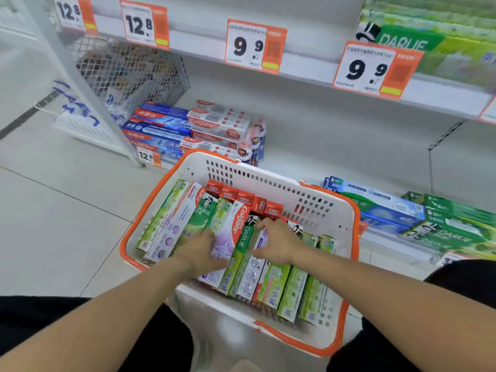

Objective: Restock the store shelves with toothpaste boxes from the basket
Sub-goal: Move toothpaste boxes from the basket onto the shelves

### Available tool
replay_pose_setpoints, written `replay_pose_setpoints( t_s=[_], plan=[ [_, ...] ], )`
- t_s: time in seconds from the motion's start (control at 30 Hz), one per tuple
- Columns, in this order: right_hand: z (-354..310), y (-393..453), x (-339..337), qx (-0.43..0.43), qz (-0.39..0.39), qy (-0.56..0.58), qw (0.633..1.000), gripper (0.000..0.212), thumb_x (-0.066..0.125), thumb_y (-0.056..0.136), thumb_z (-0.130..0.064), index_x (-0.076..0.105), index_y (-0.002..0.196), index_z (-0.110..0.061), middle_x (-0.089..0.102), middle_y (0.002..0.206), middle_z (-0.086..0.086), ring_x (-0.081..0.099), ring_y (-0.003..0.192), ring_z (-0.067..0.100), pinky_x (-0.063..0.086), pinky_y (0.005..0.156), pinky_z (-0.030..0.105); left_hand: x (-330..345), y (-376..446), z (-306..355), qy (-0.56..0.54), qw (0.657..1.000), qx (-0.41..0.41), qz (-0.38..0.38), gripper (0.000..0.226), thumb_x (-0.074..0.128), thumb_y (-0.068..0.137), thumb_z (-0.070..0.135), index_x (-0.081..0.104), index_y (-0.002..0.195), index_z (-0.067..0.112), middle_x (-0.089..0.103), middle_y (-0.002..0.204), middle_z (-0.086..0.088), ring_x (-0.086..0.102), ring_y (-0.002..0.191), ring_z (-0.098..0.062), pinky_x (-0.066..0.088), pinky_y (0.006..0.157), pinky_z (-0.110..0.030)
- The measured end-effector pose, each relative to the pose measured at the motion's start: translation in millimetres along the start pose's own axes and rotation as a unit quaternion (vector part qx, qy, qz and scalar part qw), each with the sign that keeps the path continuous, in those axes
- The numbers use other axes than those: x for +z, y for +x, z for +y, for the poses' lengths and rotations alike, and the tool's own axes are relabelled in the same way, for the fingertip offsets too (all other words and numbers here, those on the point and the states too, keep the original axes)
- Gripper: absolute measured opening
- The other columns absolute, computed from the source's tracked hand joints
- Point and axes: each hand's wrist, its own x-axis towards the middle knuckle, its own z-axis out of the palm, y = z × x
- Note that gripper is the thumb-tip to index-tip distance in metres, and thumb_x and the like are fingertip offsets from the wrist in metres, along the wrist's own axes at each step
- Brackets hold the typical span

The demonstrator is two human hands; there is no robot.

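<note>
A white basket [271, 167] with an orange rim stands on the floor in front of me, packed with toothpaste boxes. My left hand [200, 249] grips the white and purple Colgate box [236, 224] near its middle, thumb on top. My right hand [277, 242] reaches down among the boxes, its thumb and fingers curled round a white toothpaste box [251, 275] printed with round dots. A green Darlie box [243, 247] lies between the two hands. Small red boxes [244, 198] stand on end along the basket's far wall. The lower shelf [316, 146] lies behind the basket.
Blue and white Colgate boxes [188, 127] are stacked at the shelf's left. Blue and green Darlie boxes [429, 218] are stacked at its right. Price tags [255, 45] hang from the upper shelf's edge. A wire mesh rack [126, 68] stands at the left, beside the tiled floor [53, 200].
</note>
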Motion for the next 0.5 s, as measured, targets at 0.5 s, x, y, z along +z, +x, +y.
replay_pose_setpoints(
  t_s=[0.5],
  plan=[
    [-5.3,14.6,-14.3,0.022,0.007,0.225,0.974,0.043,0.063,0.093,-0.051,0.058,0.119,-0.018,0.069,0.105,0.003,0.070,0.094,0.022,0.059,0.084,0.041,-10.9,-13.8,37.6,-0.386,0.922,-0.024,0.013,0.019,0.082,0.082,0.025,0.066,0.087,0.015,0.068,0.060,0.011,0.064,0.050,0.002,0.049,0.046,-0.017]
  ],
)
